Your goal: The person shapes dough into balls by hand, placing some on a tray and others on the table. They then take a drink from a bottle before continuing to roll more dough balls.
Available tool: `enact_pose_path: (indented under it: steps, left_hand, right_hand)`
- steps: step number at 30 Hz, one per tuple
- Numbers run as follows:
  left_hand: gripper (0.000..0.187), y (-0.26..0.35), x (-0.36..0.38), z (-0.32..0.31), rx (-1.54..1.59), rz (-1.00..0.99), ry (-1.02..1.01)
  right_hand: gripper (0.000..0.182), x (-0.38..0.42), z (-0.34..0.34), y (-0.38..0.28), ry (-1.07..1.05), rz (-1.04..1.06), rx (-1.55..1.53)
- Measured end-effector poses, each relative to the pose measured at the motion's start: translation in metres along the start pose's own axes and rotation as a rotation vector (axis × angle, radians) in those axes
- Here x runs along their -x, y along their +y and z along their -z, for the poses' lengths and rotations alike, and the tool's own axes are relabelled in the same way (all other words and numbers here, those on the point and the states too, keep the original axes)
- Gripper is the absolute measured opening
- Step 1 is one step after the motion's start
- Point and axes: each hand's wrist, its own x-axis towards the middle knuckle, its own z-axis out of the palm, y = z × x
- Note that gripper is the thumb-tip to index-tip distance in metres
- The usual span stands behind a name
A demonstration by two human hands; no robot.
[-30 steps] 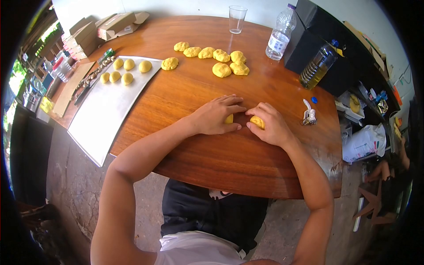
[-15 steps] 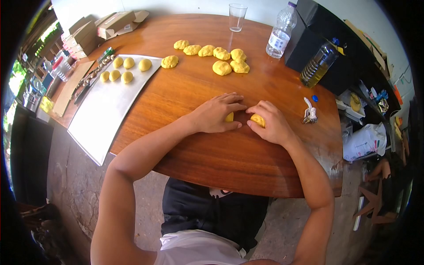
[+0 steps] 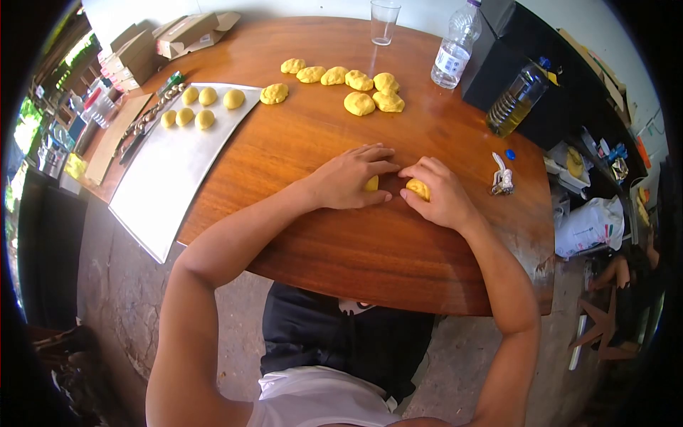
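My left hand (image 3: 352, 176) is cupped over a yellow dough piece (image 3: 372, 183) on the wooden table (image 3: 313, 249); only a sliver of the dough shows between thumb and fingers. A second dough piece (image 3: 418, 188) sits under my right hand (image 3: 440, 192), with fingers and thumb curled round it. Beyond the hands, rough dough lumps (image 3: 358, 104) lie in a loose row and cluster. Several smooth dough balls (image 3: 205, 119) rest at the far end of a metal tray (image 3: 153, 192) on the left.
At the back stand a drinking glass (image 3: 384, 23), a water bottle (image 3: 453, 46) and an oil bottle (image 3: 517, 99) beside a black box (image 3: 530, 67). A white cloth-like bundle (image 3: 502, 176) and a blue cap (image 3: 510, 154) lie at right. Cardboard boxes (image 3: 193, 35) occupy the far left.
Both hands stay cupped over their dough pieces, with only slight shifts of the fingers. The table scene sits a little higher in view.
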Motion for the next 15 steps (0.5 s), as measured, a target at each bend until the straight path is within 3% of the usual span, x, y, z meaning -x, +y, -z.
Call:
enact_pose_path:
  steps: [15]
  left_hand:
    - [0.057,-0.0002,0.0,-0.0002,0.003,-0.003,0.002]
  right_hand:
    - [0.027,0.0,-0.0004,0.0009,-0.008,-0.003,-0.003]
